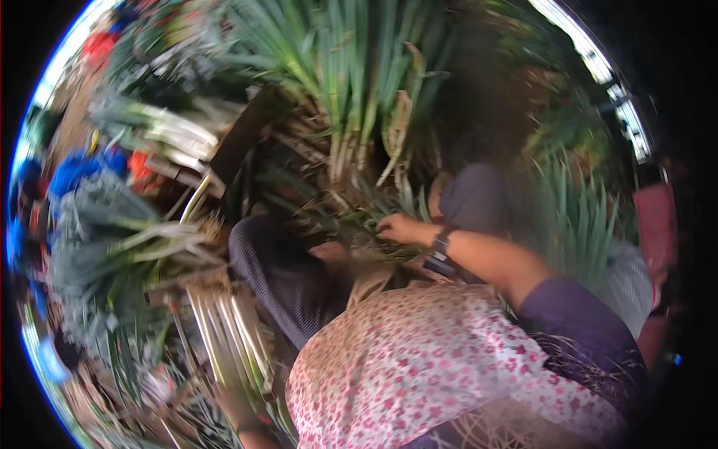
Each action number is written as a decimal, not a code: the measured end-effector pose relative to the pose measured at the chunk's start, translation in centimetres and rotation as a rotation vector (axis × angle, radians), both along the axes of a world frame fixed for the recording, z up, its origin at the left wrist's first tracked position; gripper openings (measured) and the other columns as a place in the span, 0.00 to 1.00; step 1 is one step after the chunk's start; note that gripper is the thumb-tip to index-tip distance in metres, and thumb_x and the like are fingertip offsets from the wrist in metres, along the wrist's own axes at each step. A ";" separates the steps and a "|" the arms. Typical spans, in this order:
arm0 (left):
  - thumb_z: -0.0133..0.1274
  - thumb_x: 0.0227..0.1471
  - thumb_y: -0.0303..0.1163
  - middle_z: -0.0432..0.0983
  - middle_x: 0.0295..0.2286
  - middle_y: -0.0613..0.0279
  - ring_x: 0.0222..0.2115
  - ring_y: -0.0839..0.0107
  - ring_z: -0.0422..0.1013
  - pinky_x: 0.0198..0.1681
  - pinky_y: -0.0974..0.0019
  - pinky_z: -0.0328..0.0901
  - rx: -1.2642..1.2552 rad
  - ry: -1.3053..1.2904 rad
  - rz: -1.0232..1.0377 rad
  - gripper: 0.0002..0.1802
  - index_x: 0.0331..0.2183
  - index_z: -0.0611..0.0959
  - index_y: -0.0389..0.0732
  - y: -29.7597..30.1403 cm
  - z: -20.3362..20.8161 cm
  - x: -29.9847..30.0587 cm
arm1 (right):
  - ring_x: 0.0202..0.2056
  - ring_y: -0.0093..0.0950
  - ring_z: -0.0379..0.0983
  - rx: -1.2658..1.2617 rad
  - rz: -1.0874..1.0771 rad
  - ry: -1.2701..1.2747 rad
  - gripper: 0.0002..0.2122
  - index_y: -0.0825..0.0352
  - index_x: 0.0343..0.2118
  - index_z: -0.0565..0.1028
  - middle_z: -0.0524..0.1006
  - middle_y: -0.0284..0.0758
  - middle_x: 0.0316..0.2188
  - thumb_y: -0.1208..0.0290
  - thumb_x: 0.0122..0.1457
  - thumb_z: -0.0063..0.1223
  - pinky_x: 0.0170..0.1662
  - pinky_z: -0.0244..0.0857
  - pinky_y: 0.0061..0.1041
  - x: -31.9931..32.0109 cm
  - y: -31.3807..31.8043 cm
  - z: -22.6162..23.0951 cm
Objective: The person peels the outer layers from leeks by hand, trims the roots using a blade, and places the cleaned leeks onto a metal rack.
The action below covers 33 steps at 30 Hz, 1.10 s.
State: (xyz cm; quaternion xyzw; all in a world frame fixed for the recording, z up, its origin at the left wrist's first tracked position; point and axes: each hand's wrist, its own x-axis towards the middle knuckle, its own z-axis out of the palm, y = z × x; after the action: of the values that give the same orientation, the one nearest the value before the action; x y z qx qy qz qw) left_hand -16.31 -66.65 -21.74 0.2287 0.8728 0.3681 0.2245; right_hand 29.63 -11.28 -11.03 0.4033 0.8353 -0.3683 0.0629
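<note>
My right hand (407,229) is over a litter of loose green leaves (359,228) between my knees, its fingers bent together. What they hold, if anything, I cannot make out. Just beyond it a bunch of leeks (348,112) stands upright, green tops up and pale stems down. Low on the left my left hand (235,408) is smeared by motion, so its fingers cannot be read. It is beside a row of trimmed leeks (233,329) with white stalks, lying with their roots toward a wooden bar (187,284).
More leeks (112,239) with blue-green leaves are heaped at the left. Behind them lies a bundle of white stalks (176,131) next to a dark board (243,131). Further leeks (576,217) stand at the right. A flowered apron (419,352) covers my lap.
</note>
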 end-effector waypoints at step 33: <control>0.43 0.54 0.39 0.73 0.31 0.60 0.33 0.67 0.70 0.38 0.64 0.67 0.965 -1.390 -0.017 0.14 0.35 0.75 0.38 69.7 21.2 16.0 | 0.59 0.40 0.49 -0.195 -1.270 0.137 0.46 0.72 0.59 0.40 0.49 0.52 0.58 0.61 0.45 0.61 0.61 0.47 0.32 -6.9 22.3 -9.2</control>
State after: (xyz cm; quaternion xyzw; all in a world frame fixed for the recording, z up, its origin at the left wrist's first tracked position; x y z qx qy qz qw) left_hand -0.32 3.06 -0.53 0.0276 0.2819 0.7556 0.5906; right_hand 22.74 11.02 -20.25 0.7871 0.3989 -0.4328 -0.1845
